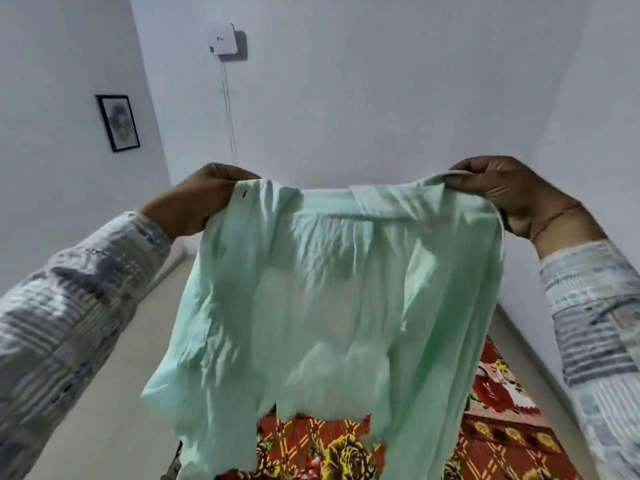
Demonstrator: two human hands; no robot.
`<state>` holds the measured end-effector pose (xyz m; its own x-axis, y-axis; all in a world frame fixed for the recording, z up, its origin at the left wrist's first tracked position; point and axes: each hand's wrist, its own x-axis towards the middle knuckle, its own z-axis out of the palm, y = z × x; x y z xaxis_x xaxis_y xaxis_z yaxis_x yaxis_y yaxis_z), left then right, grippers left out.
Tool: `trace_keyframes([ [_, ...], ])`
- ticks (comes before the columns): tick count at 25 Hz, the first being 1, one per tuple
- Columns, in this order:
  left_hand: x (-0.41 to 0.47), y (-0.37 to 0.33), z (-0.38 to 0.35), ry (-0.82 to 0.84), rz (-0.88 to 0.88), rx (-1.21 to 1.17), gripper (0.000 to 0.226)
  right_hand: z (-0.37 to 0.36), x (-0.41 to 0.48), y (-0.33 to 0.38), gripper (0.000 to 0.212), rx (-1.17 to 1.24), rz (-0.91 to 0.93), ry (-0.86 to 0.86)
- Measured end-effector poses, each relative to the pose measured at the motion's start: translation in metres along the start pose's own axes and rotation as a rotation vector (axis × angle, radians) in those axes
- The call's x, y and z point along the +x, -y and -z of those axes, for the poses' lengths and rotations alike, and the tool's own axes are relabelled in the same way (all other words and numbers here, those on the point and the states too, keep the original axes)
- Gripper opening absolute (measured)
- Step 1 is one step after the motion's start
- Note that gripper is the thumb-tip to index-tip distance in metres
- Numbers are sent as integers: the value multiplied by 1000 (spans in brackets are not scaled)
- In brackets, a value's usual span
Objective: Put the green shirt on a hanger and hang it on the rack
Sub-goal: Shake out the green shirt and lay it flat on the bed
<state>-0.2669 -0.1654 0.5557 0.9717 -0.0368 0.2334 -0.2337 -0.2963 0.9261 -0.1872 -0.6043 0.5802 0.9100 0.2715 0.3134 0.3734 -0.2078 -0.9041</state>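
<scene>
White walls (346,81) back the pale green crumpled cloth shirt (329,289), its shoulder line stretched level between my left hand (204,199) and right hand (512,195), each pinching one end.

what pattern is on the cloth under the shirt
Red with yellow flowers and yellow crossing lines, the patterned cloth below the green shirt; head view shows it.

Evenly lit, soft and fairly bright, no glare anywhere. Short soft shadow just right of the wall box (223,39). Strong wide-angle bending toward the edges, sleeves (69,306) smeared and blurry there. Slightly soft overall — pale glow through the thin green shirt (329,289).
</scene>
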Motion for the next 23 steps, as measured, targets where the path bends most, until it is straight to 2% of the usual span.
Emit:
trace_keyframes([
  [2,20,32,-3,-168,8,153,30,-14,17,-38,8,-142,-84,-75],
  [4,50,74,-10,-273,47,258,27,-34,37,-84,6,-292,-160,-75],
  [7,103,143,-32,-344,146,374,21,-60,77,-164,11,-502,-275,-123],
  [9,133,190,-48,-341,209,429,25,-74,99,-210,27,-590,-352,-144],
  [11,177,248,-62,-297,242,528,34,-87,138,-268,31,-635,-407,-175],
  [14,246,341,-83,-163,275,646,48,-107,210,-365,23,-673,-485,-192],
  [18,342,473,-104,13,308,692,74,-134,310,-501,22,-769,-546,-222],
  [23,413,613,-142,193,336,753,102,-159,371,-649,22,-884,-660,-231],
])
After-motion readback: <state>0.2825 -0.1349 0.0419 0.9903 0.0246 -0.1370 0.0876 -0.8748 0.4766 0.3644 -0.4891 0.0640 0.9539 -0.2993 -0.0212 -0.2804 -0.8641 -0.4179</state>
